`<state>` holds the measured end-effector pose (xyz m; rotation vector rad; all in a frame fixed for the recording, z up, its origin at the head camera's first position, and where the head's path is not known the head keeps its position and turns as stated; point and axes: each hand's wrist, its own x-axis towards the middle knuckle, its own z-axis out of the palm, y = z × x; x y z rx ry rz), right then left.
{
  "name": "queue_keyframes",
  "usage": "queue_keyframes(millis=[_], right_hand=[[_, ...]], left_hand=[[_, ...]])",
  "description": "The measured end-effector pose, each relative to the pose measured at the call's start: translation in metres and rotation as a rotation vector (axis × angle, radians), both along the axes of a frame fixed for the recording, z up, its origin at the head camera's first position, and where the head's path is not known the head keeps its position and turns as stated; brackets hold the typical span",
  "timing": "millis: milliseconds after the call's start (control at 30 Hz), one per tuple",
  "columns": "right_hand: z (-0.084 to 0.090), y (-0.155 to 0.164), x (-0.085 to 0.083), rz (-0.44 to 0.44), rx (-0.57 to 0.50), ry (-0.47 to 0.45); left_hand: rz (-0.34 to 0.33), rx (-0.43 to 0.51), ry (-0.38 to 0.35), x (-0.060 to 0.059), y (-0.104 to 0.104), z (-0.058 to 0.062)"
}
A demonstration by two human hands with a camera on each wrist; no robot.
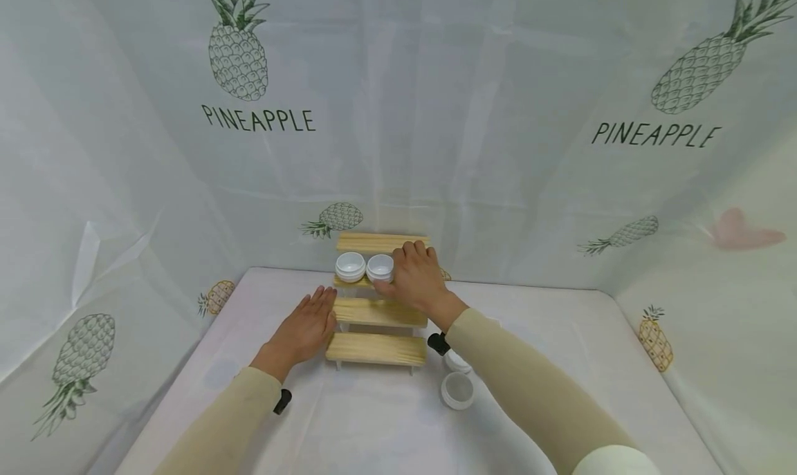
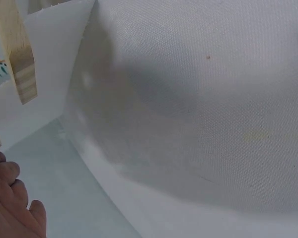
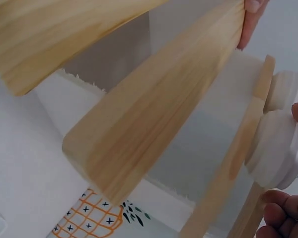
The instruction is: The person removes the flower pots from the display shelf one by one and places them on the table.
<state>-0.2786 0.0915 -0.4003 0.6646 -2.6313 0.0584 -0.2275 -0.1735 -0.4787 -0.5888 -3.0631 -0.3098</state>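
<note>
A stepped rack [image 1: 376, 348] of pale wooden planks on white supports stands near the back of the table. Two small white round bowls [image 1: 351, 267] sit side by side on its second plank from the top. My right hand [image 1: 418, 278] holds the right-hand bowl [image 3: 273, 148], thumb at its front and fingers beyond it; in the right wrist view the bowl lies between them. With fingers straight, my left hand [image 1: 305, 326] rests against the rack's left side. The left wrist view shows a plank's end [image 2: 25, 82] above that hand's fingers [image 2: 9, 173].
More small white bowls stand on the table right of the rack, one in front [image 1: 457, 390] and another [image 1: 459, 361] partly under my right sleeve. A white pineapple-printed sheet [image 1: 498, 184] hangs behind and at the sides.
</note>
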Motion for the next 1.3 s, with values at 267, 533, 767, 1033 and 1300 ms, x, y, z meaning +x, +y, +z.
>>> queue_keyframes(millis=[267, 533, 767, 1033, 1300], right_hand=[[0.000, -0.008, -0.003, -0.054, 0.026, -0.092], [0.000, -0.007, -0.003, -0.071, 0.014, -0.110], [0.001, -0.004, -0.003, -0.074, 0.013, -0.129], [0.000, -0.001, -0.002, -0.055, -0.006, -0.093], [0.004, 0.011, 0.005, -0.021, -0.017, -0.046]], left_hand=[[-0.013, 0.004, 0.013, -0.002, 0.001, -0.002], [-0.021, 0.005, 0.023, -0.002, 0.002, -0.002], [-0.016, 0.000, 0.010, 0.000, 0.001, 0.001], [-0.007, -0.011, -0.018, 0.000, 0.001, 0.002], [-0.006, -0.016, -0.001, 0.000, -0.001, 0.000]])
